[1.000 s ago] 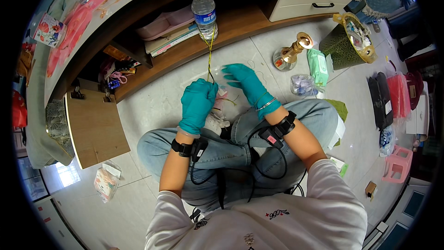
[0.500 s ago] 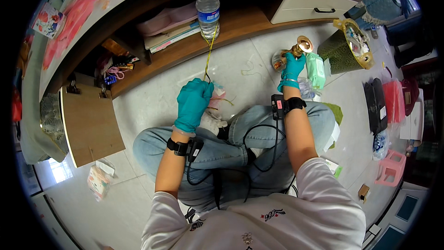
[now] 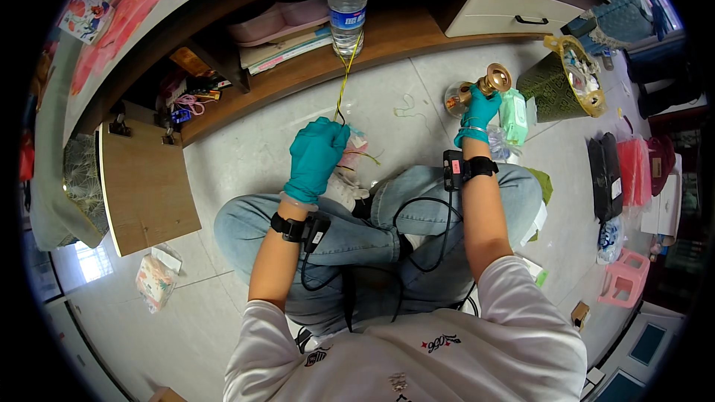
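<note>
Grasping on the left: the person's left grip, gloved in teal, is clenched around a yellow-and-dark cord.
Cord: it runs straight from the fist up to the shelf, twisted together low down, then parting into two strands that reach the lower half of the bottle; how it passes behind cannot be seen.
Bottle: a clear plastic bottle with a white cap and blue label stands upright near the front edge of the wooden shelf.
Grasping on the right: the right grip, in a matching glove, is wrapped around the narrow middle of a gold-coloured vessel.
Gold vessel: it has a flared rim and a wide, rounded base; whether that base touches the floor cannot be told.
Beside the right hand: a light green packet lies on the tiled floor, with a patterned bin of crumpled scraps beyond it.
Shelf, left of the bottle: a pink tray rests on a stack of books.
Legs: blue jeans, folded crosswise on the floor.
Wrists: both carry black strapped devices with cables.
Far right: a pink stool sits well apart from both hands.
</note>
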`<state>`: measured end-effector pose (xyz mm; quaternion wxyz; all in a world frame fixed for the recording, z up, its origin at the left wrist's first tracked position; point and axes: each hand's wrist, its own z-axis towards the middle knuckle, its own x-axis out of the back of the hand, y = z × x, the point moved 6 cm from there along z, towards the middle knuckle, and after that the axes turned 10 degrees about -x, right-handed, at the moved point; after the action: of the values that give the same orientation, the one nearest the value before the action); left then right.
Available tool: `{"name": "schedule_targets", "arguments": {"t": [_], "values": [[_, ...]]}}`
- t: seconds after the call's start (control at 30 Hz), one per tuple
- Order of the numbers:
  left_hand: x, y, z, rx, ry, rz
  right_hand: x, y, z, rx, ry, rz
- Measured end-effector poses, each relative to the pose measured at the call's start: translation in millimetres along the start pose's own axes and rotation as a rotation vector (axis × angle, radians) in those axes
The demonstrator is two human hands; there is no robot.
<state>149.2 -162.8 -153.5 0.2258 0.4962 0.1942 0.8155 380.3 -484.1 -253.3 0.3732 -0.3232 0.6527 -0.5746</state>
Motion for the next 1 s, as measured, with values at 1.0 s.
{"name": "schedule_targets", "arguments": {"t": [1.0], "values": [[2.1, 46.3, 7.2, -0.028, -0.146, 0.137, -84.4, -43.7, -223.7, -0.572, -1.079, -0.056]]}}
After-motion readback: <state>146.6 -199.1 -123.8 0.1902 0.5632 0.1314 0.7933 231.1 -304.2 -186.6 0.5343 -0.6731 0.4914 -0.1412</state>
